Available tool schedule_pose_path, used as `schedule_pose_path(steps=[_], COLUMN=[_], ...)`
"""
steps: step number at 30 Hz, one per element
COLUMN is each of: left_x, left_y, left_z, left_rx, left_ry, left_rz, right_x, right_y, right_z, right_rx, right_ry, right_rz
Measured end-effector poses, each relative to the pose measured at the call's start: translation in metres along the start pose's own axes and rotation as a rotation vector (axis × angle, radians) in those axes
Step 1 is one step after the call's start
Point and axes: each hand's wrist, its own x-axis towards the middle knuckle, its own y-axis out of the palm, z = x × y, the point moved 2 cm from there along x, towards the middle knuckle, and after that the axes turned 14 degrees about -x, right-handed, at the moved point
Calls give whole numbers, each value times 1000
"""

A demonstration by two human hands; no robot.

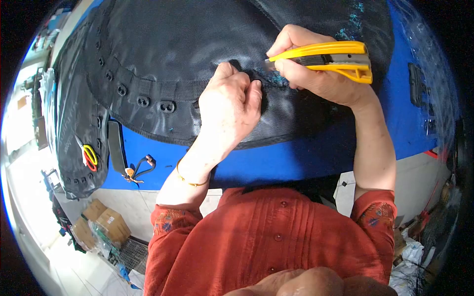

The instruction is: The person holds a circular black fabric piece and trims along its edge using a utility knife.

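A large black mesh fabric piece (177, 44) lies over the blue tabletop (266, 165), with black plastic fittings (143, 101) along its banded edge. My left hand (230, 106) is closed on the fabric's band near the middle, its fingertips bunching the cloth. My right hand (316, 69) grips a yellow box cutter (345, 61), its tip pointing left at the fabric just right of my left hand. Blue-green thread bits (275, 78) lie on the cloth beneath the cutter's tip, and more (353, 22) are at the upper right.
Yellow-and-red scissors (90, 157) rest on black fabric at the left. Beside them are a dark flat phone-like object (116, 147) and a small cord (143, 168). Clear plastic (439, 64) lies at the right edge. Cardboard boxes (111, 226) stand on the floor.
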Motion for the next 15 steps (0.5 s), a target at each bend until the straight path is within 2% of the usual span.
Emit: schedule_pose_path(steps=[10, 15], left_x=[0, -1], left_y=[1, 0], left_z=[0, 1], left_rx=[-10, -12], left_ry=[-14, -15], left_rz=[4, 4], right_x=[0, -1], right_y=[13, 16], right_z=[4, 1], right_rx=[130, 87], right_ry=[90, 62], right_rz=[-9, -18])
